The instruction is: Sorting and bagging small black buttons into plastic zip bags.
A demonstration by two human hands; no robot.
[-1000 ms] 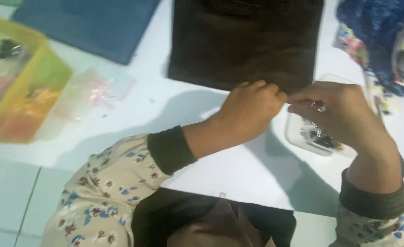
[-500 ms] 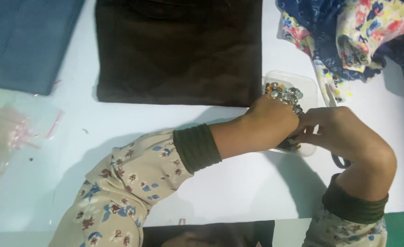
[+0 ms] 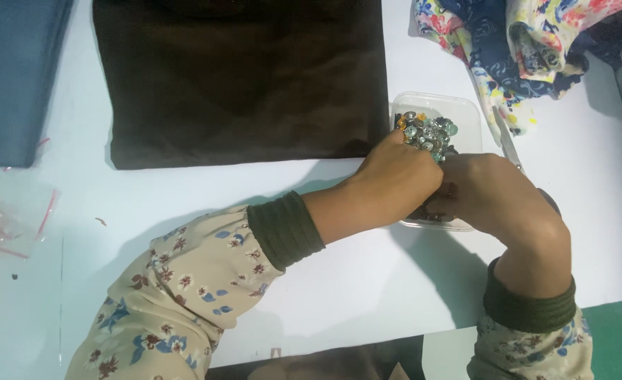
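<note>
A clear plastic tray (image 3: 466,112) full of several small shiny beads and buttons (image 3: 427,134) stands on the white table, right of a folded dark brown cloth (image 3: 240,77). My left hand (image 3: 395,179) reaches across into the tray's near end, its fingers curled and hidden among the beads. My right hand (image 3: 497,193) meets it from the right, over the tray's front edge, fingers bent down. What either hand pinches is hidden. Both arms wear floral sleeves with dark green cuffs.
A blue folded cloth (image 3: 12,77) lies at the far left. A crumpled floral fabric (image 3: 529,49) sits at the top right. Small clear plastic bags (image 3: 1,225) lie at the left edge. The table's edge and a green floor (image 3: 617,338) show at the lower right.
The view has shifted right; the yellow box at the left has left the frame. Both hands stay together at the bead tray, now pressed deeper into its near end.
</note>
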